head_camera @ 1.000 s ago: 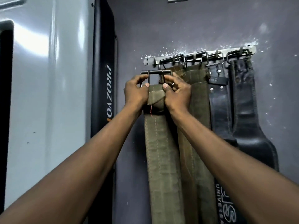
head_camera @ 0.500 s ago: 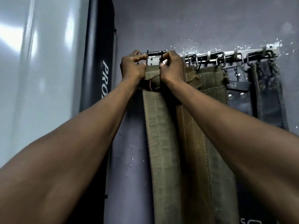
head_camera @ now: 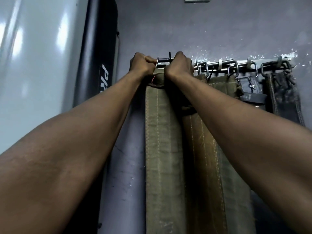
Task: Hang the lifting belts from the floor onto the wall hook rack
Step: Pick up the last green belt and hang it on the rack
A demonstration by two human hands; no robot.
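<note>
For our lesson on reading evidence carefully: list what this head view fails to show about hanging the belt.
- Whether the buckle sits on a hook: the left hand and right hand cover that end of the rack.
- The lower end of the olive belt: cut off by the bottom edge.
- The black pad's lettering: partly behind the left forearm.

You face a dark gray wall with white chipped spots. On your left stands a shiny pale panel beside a tall black pad.

L hand & R hand raised, fists clenched.
</note>
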